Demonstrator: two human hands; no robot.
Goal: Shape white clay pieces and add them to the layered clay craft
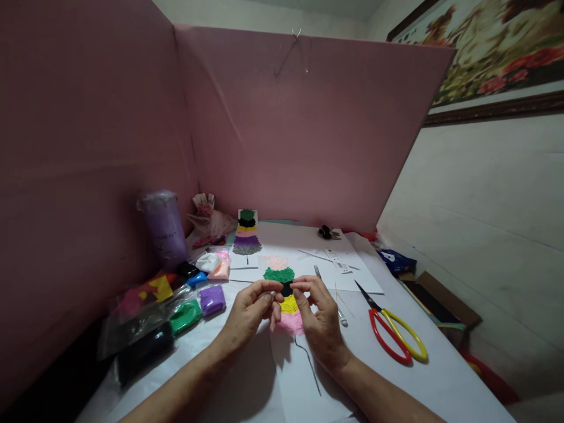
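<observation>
Both hands hover over a white sheet (291, 376) that bears a layered clay shape (279, 274) in pale pink, green, black, yellow and pink, with a dark curved line running down below it. My left hand (255, 305) has its thumb and index finger pinched together left of the black band; anything between them is too small to name. On the right, my right hand (319, 314) has its fingers bent toward the thumb beside the black band, and what it may hold is hidden. Their fingertips are close to each other.
Bagged clay (212, 299) in several colours and a purple cup (165, 229) stand left. A finished-looking striped piece (247, 238) lies behind. Scissors (390, 329), a fork (341, 317), thin sticks and keys (328, 232) lie right. Pink panels (286, 135) rise behind.
</observation>
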